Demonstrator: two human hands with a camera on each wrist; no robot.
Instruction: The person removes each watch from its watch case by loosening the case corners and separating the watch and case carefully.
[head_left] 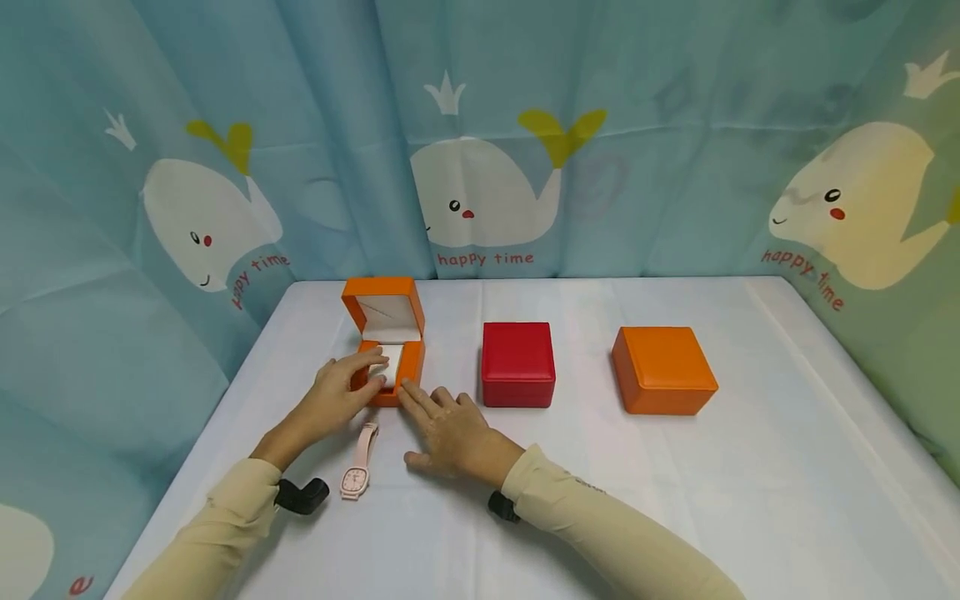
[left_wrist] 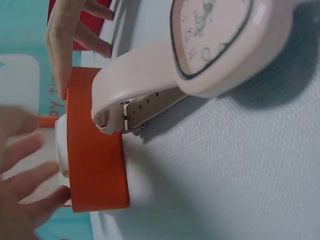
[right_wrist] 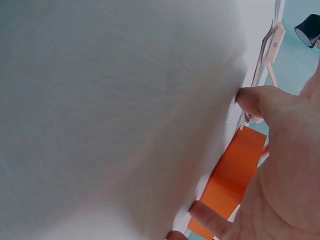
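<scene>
An orange watch box (head_left: 411, 367) stands with its lid raised and a white cushion (head_left: 392, 354) inside. My left hand (head_left: 339, 392) reaches over it, thumb and fingertips at the cushion; the left wrist view shows these fingers spread and blurred. Fingertips of my right hand (head_left: 457, 437) touch the box's front right corner, while its other fingers and thumb spread over the tabletop. In front of the box lies a pale pink wristwatch (head_left: 356, 481), its strap pointing toward the box. The left wrist view shows the watch's buckled strap (left_wrist: 135, 75) close up.
A closed red box (head_left: 517, 362) stands right of the open one, and a closed orange box (head_left: 663, 371) farther right. All rest on a white-covered table (head_left: 600, 492). A blue whale-print curtain (head_left: 337, 167) hangs behind and at the sides.
</scene>
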